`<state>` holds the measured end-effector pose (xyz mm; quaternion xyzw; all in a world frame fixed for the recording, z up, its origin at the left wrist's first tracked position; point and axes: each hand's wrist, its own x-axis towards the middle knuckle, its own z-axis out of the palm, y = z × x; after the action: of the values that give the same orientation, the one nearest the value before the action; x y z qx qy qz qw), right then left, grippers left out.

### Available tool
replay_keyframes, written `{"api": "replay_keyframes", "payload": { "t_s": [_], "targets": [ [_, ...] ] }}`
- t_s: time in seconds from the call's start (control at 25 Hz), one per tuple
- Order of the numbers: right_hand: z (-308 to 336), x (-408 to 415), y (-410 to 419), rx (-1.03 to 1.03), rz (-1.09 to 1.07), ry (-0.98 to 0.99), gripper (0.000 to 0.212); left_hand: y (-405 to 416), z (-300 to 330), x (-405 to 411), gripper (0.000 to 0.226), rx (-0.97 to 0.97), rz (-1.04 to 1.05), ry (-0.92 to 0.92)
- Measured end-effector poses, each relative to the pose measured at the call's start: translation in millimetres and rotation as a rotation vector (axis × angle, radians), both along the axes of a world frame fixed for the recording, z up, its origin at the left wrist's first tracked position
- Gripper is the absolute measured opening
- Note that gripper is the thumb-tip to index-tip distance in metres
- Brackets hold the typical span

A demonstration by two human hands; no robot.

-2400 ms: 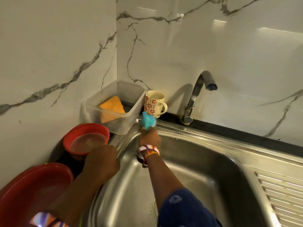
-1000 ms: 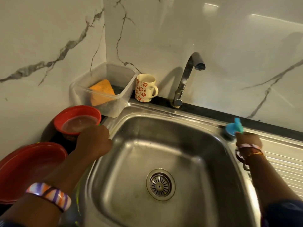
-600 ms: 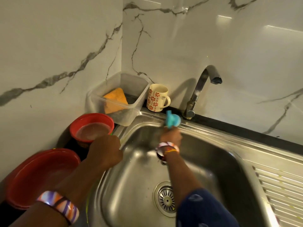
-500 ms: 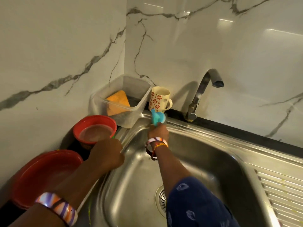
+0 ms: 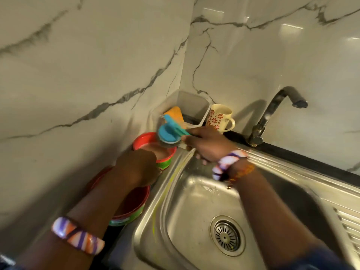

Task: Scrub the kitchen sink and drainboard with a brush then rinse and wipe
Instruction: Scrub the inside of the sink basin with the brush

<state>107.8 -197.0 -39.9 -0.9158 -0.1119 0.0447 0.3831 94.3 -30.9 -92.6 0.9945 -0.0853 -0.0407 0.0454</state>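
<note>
My right hand (image 5: 207,146) grips a blue-handled scrub brush (image 5: 169,133) and holds its head over the small red bowl (image 5: 154,150) at the sink's back left corner. The steel sink (image 5: 171,193) has a round drain (image 5: 227,235) at its bottom, and the ribbed drainboard (image 5: 348,225) runs off to the right. My left hand (image 5: 139,167) rests curled on the counter at the sink's left rim, beside the small bowl; I cannot see anything in it.
A larger red bowl (image 5: 134,205) sits under my left forearm. A clear plastic tub (image 5: 187,106) holding an orange sponge (image 5: 175,114) stands in the corner, with a flowered mug (image 5: 220,117) next to it. The tap (image 5: 272,114) rises behind the sink.
My right hand has carried the brush from the sink's back rim leftwards to above the small red bowl. The left hand has stayed by the sink's left rim.
</note>
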Motion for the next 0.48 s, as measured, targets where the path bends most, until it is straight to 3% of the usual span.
{"api": "replay_keyframes", "payload": {
  "t_s": [0.24,0.48],
  "targets": [
    [-46.0,41.5,63.5,-0.213,0.012,-0.033,0.039,15.4,-5.0,-7.6,0.026,-0.090,-0.077,-0.016],
    [-29.2,31.6,42.4,-0.264,0.083,0.007,0.034,7.9,-2.5,-2.4,0.023,-0.037,-0.087,-0.005]
  ]
}}
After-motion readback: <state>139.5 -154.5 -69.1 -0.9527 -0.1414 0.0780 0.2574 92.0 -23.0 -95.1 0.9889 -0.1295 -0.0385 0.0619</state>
